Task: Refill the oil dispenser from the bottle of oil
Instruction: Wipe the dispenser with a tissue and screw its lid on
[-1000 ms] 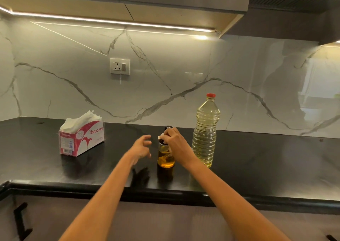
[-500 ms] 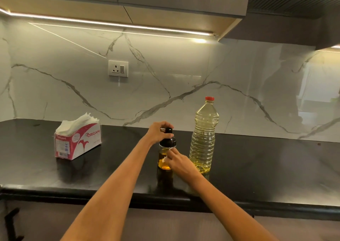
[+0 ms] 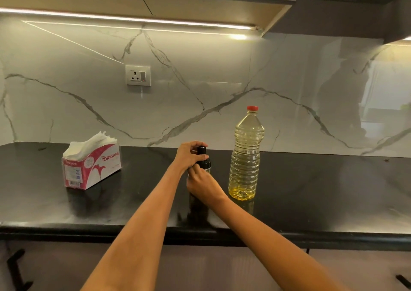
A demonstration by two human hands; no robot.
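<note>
Your oil dispenser stands on the black table, just left of the oil bottle, which is upright with its red cap on. Your left hand curls its grip round the dispenser's black top. Your right hand holds the dispenser's body below. A tissue box sits well left of the dispenser.

Both arms reach forward — left hand curled above, right hand curled just below.
</note>
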